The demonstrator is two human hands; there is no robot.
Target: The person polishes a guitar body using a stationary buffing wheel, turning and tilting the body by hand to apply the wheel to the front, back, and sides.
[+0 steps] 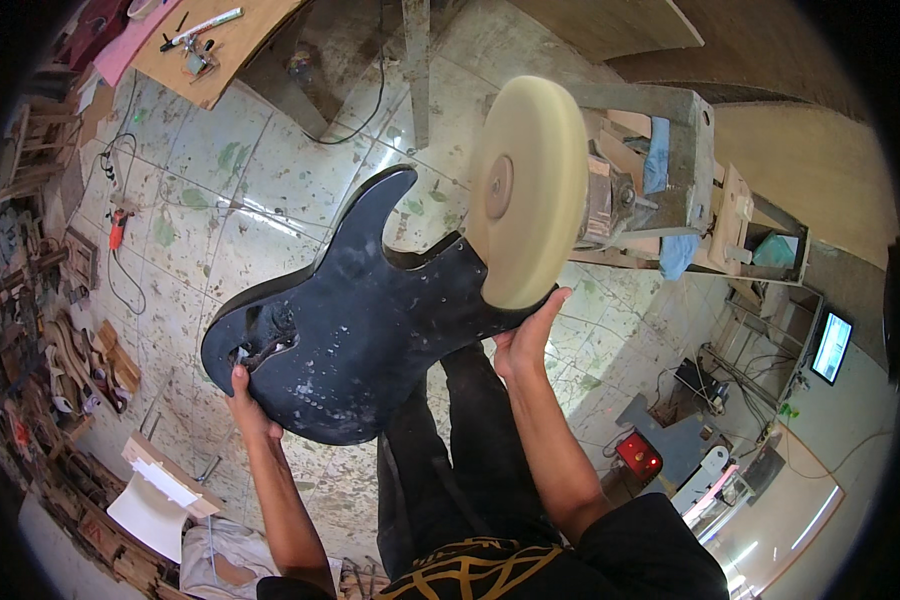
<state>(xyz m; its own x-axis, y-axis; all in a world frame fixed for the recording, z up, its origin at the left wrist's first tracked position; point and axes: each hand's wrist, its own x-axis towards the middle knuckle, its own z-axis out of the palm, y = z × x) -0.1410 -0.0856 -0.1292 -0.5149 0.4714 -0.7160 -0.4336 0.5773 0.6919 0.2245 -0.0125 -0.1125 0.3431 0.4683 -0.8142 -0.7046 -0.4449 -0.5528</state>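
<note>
The left hand (257, 412) is gripping the rim of a black, horned guitar-shaped body (360, 320), thumb on its face, other fingers hidden. Held above the pale tiled floor (195, 262), the body is showing pale specks and smudges; work seems partway, with marks remaining. A thick cream disc-shaped wheel (545, 200) is apparently meeting its right end, which the right hand (532, 342) is supporting, fingers partly curled beneath.

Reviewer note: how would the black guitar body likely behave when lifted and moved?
The black guitar body is probably stiff, showing no sag between the left hand and right hand. Its thick edge suggests some heft. Its smooth-looking face may be slippery.
</note>
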